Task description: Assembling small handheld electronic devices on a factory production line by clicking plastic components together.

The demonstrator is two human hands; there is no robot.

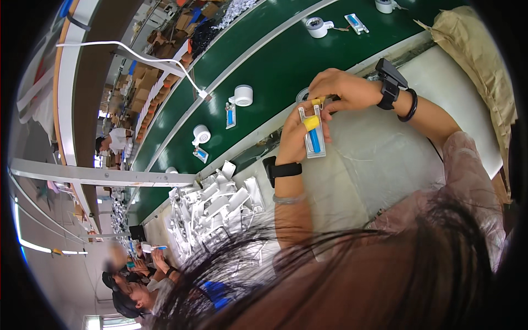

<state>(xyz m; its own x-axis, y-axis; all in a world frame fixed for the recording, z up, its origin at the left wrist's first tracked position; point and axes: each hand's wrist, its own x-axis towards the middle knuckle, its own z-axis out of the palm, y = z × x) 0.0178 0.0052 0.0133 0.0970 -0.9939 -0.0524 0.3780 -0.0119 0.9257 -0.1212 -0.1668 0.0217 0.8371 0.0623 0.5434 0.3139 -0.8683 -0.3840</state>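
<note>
My left hand (291, 137) is closed around a white plastic housing (323, 148) with a blue cylindrical battery (314, 142) lying in it. Its thumb, wrapped in yellow, presses on the upper part of the battery. From the right, my right hand (349, 91) reaches over the top end of the housing, its fingers bent together there. Yellow wrapping shows at one of its fingertips too. What those fingers pinch is hidden. Just behind the hands a round part (302, 95) shows, mostly covered.
A green conveyor belt (275, 71) carries white round-headed units (242, 95) with battery housings (230, 116) beside them. White plastic parts (214, 201) are heaped left of my left arm. A brown paper bag (473, 49) lies at right. Another person (137, 291) works at lower left.
</note>
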